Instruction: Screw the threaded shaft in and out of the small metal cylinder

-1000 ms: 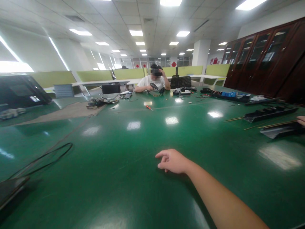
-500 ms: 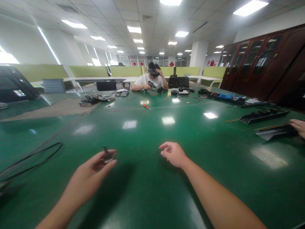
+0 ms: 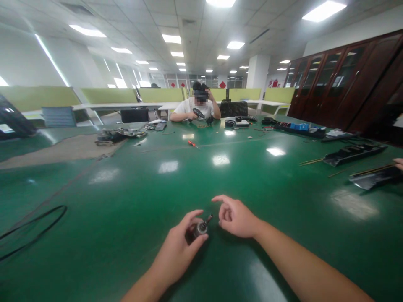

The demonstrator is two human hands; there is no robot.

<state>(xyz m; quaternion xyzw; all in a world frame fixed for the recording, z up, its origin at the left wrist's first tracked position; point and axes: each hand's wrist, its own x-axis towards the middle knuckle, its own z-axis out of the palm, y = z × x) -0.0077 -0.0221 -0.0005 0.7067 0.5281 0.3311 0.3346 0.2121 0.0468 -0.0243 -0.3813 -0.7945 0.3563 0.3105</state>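
My left hand grips a small dark cylindrical part with a metal shaft, holding it just above the green table. The shaft tip points up and to the right. My right hand hovers close beside the part, to its right, with fingers loosely curled, the forefinger extended and nothing in them. The two hands nearly touch near the shaft.
A black cable loops at the left. A red screwdriver lies mid-table. A person sits at the far side with a tool. Black trays and rods lie at right, where another person's hand shows.
My left hand came into view from the lower left holding the small part and moved right to meet my right hand, which stayed in about the same place. The view turned slightly right.
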